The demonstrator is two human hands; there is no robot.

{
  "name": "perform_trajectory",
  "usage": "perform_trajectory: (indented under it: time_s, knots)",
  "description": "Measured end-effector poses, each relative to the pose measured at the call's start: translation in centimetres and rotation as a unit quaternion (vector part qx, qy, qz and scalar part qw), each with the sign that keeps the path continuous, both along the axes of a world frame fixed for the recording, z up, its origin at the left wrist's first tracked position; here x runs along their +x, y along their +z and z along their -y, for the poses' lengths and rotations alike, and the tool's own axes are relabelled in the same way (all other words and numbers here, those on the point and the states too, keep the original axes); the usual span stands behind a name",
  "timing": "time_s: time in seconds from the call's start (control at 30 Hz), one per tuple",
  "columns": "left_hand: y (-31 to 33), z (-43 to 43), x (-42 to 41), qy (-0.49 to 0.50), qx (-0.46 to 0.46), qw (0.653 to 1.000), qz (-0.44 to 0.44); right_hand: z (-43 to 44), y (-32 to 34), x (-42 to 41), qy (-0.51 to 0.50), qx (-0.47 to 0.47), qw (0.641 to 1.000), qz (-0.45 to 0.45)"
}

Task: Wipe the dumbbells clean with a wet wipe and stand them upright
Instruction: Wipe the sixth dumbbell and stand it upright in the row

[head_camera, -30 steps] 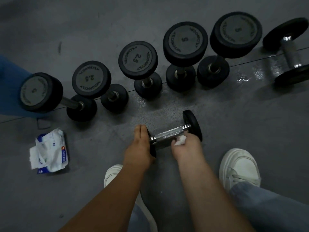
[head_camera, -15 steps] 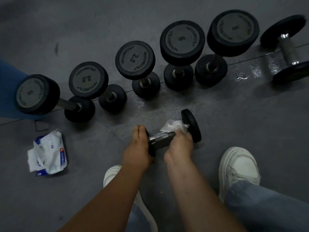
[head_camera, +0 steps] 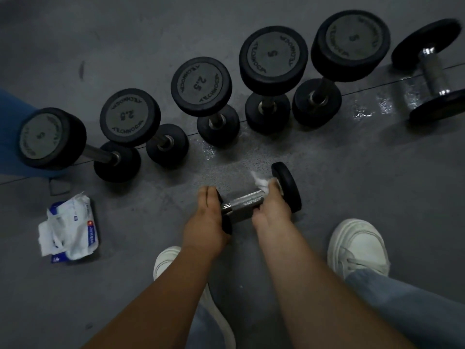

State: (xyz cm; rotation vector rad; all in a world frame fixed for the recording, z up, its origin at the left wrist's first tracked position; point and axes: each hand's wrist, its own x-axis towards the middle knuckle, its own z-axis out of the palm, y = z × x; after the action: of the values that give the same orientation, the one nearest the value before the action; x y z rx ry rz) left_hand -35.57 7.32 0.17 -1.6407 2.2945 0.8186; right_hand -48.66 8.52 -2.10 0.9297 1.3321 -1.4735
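Observation:
A small dumbbell (head_camera: pixel 245 201) with a chrome handle and black ends lies on the grey floor in front of me. My left hand (head_camera: pixel 207 217) grips its near-left black end. My right hand (head_camera: pixel 270 205) holds a white wet wipe (head_camera: pixel 261 181) against the handle's right part, beside the far black end (head_camera: pixel 288 186). Behind it, several black dumbbells stand upright in a row, among them a 2.5 one (head_camera: pixel 201 85) and a 5 one (head_camera: pixel 273 55). Another dumbbell (head_camera: pixel 434 70) lies on its side at the far right.
A pack of wet wipes (head_camera: pixel 69 229) with loose white sheets lies on the floor at the left. My white shoes (head_camera: pixel 357 246) and jeans legs are at the bottom. Wet patches shine on the floor near the row. Something blue (head_camera: pixel 10 137) sits at the left edge.
My right hand slid the wipe along the chrome handle from its middle toward the far black end. My left hand has kept its grip on the near end.

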Motion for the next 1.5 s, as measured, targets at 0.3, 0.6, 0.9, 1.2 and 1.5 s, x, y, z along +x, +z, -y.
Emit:
perform_trajectory:
  time_s: [0.3,0.6,0.9,1.2,1.5]
  knots:
    - [0.3,-0.2,0.1,-0.002,0.006,1.0,0.016,-0.8,-0.9,0.4,0.06,0.008,0.998,-0.016]
    - [0.2,0.2,0.0,-0.004,0.017,1.0,0.019,-1.6,-2.0,0.9,0.031,0.034,0.999,-0.013]
    - [-0.1,-0.1,0.1,-0.004,0.006,1.0,0.012,-0.5,-1.5,0.0,0.069,0.027,0.997,-0.032]
    - [-0.3,0.1,0.1,-0.004,0.004,1.0,0.0,-2.2,-1.5,0.6,-0.04,0.005,0.999,0.0]
    - [-0.4,0.2,0.0,0.003,0.002,1.0,-0.002,-1.8,-0.6,-0.8,-0.077,-0.002,0.994,0.084]
